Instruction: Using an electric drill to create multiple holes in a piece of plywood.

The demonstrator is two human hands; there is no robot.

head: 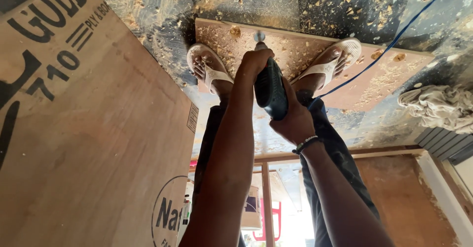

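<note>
Right at the middle of the view, a dark power drill (270, 92) stands nearly upright, its bit end pressed against a brown wooden board (384, 79) on the floor. The left hand (255, 60) wraps its fingers closed over the drill's far end, just behind the metal chuck (259, 36); the right hand (294, 121) clasps the near part of the body, fingers curled tight round it, a beaded bracelet (306, 143) at the wrist. The tool looks stiff and fairly heavy, with a moulded casing that should not slip; a two-handed hold like this one, one hand on the body and one near the head, seems the sound way to take it.

Both feet, in pale sandals, stand on the board: the left sandal (206, 67) left of the drill, the right sandal (335, 60) right of it. Wood shavings lie over the board and the dark floor (148, 15) around it. A blue cord (394, 40) runs off to the far right. A large plywood sheet (98, 143) fills the left side, and a crumpled grey cloth (436, 106) lies at the right.
</note>
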